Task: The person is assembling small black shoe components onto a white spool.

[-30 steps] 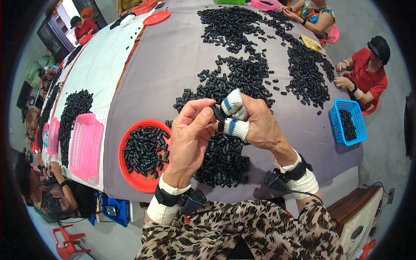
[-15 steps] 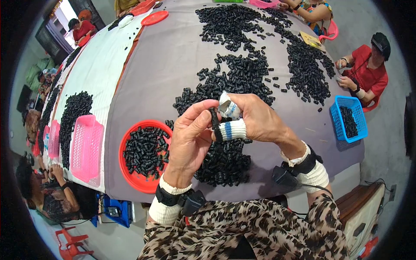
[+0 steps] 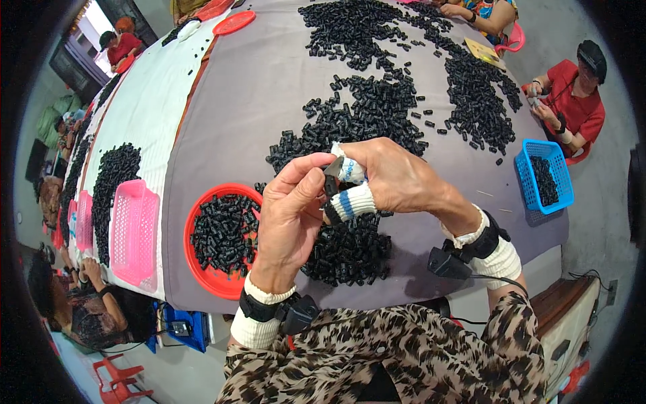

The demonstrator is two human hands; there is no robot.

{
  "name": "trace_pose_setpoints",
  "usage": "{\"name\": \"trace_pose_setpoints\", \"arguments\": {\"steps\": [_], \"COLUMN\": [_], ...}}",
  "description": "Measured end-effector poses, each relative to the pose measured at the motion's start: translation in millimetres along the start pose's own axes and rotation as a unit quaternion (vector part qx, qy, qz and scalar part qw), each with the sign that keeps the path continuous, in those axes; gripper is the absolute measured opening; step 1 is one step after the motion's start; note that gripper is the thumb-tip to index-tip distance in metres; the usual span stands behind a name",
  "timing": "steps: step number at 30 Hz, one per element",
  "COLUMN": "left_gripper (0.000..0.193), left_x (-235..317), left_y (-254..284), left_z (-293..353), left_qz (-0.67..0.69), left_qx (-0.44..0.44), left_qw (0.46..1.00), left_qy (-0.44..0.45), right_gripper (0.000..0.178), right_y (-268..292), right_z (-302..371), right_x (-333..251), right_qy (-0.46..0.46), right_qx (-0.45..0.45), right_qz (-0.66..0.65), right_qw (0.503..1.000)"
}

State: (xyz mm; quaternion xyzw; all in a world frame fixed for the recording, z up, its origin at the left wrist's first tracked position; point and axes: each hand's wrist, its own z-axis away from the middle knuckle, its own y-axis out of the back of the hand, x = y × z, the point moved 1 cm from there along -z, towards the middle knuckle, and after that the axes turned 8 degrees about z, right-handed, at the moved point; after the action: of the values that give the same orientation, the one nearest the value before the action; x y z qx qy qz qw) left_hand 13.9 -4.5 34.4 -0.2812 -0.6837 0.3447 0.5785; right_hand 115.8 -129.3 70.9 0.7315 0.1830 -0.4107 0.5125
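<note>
Between the thumb and forefinger of my left hand [image 3: 288, 219] is pinched a small black ribbed plastic part [image 3: 330, 186]. My right hand [image 3: 404, 176] is closed close against it, with white wrapping [image 3: 351, 170] on its thumb and a white, blue-striped cover [image 3: 355, 200] on a finger. A small grey, pointed, blade-like piece [image 3: 334, 167] shows at the right thumb, against the part; its other end is hidden. Below and beyond my hands lie heaps of similar black parts [image 3: 353, 252]. Left of my left hand, a round red tray [image 3: 190, 252] holds more of them.
A blue basket [image 3: 567, 192] with black parts stands at the right table edge. Pink baskets [image 3: 134, 232] stand at the left beside another black heap [image 3: 118, 168]. A red lid-like dish [image 3: 234, 22] lies far off. Co-workers sit around the table, one in red [image 3: 572, 101] at the right.
My right hand has tilted and shifted slightly, and the grey blade-like piece now shows against the black part. The left hand keeps its pinch. The whole view has shifted a little.
</note>
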Motion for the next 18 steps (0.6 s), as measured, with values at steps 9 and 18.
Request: {"name": "trace_pose_setpoints", "arguments": {"steps": [9,18], "left_gripper": [0.022,0.02], "left_x": [-0.7,-3.4], "left_y": [1.8,2.0], "left_z": [0.4,1.8], "left_qz": [-0.01,-0.042], "left_qx": [0.004,0.062], "left_qw": [1.0,0.997], "left_qy": [-0.005,0.005], "right_gripper": [0.043,0.047], "right_y": [-5.0,-10.9], "right_z": [1.1,3.7], "right_x": [5.3,10.8], "right_qy": [0.03,0.04], "right_qx": [0.01,0.017], "right_qz": [0.004,0.005], "right_qw": [0.999,0.999]}}
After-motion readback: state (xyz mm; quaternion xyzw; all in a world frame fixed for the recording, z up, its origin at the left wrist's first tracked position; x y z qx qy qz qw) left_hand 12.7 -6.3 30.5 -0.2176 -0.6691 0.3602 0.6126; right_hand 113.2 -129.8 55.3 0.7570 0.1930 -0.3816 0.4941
